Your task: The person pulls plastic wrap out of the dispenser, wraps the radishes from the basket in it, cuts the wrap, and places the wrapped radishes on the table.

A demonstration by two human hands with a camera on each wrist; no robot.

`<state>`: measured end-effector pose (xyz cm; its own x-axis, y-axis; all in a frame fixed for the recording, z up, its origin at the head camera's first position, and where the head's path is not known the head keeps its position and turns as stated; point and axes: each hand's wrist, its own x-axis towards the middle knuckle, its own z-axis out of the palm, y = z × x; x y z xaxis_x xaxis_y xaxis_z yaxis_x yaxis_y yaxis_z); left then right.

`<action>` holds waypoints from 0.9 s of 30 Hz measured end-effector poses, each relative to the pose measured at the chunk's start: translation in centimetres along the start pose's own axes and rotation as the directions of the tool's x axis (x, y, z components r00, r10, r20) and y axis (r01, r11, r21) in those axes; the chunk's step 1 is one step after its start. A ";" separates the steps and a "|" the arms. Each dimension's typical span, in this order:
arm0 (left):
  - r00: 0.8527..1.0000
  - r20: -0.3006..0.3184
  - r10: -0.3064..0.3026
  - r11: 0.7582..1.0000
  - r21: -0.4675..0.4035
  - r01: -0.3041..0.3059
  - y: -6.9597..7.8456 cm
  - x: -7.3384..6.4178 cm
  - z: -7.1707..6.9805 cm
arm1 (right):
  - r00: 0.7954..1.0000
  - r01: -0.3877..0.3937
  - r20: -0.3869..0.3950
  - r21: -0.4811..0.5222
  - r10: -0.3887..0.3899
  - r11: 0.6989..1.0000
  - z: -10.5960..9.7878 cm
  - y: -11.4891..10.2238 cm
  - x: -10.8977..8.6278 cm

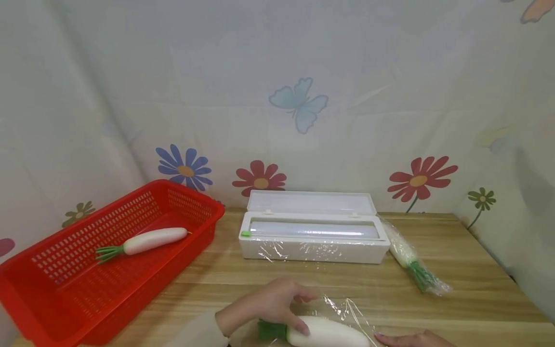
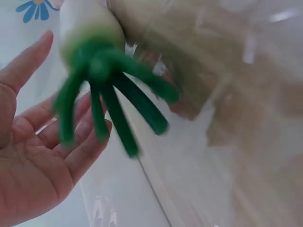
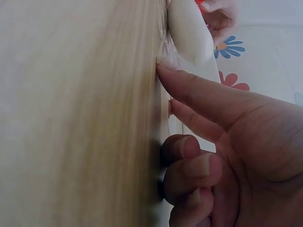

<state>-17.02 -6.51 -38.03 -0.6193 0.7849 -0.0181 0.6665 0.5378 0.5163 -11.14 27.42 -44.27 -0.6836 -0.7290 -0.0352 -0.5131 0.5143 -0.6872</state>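
Observation:
A white radish with green stalks lies on clear plastic wrap near the table's front edge. My left hand is over its stalk end, the thumb against the white body and the other fingers extended past it. In the left wrist view, the fingers are loosely spread behind the stalks. At the radish's other end, my right hand pinches the edge of the wrap between thumb and forefinger, its remaining fingers curled in. The wrap bunches up at the thumb tip.
A white wrap dispenser stands at the back with its lid raised. To its right lies a film-wrapped radish. On the left, a red basket holds another radish. A flower-printed curtain hangs behind the wooden table.

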 end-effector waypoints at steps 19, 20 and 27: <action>0.992 -0.051 -0.113 0.963 -0.253 0.096 -0.4 0.0 -1.8 | 0.996 0.089 0.006 -0.065 -0.088 0.994 -0.5 0.5 0.0; 0.990 -0.067 -0.121 0.966 -0.238 0.102 -0.7 0.3 -1.9 | 0.996 0.092 0.012 -0.060 -0.091 0.994 -0.5 0.5 0.0; 0.986 -0.090 -0.138 0.980 -0.157 0.123 -1.8 1.6 -1.3 | 0.997 0.061 0.050 -0.042 -0.059 0.997 -0.6 0.4 0.3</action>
<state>-19.76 -6.59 -37.85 -0.7406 0.6719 -0.0121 0.5114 0.5752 0.6385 -11.87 27.73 -44.14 -0.6255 -0.7797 -0.0303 -0.5754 0.4871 -0.6569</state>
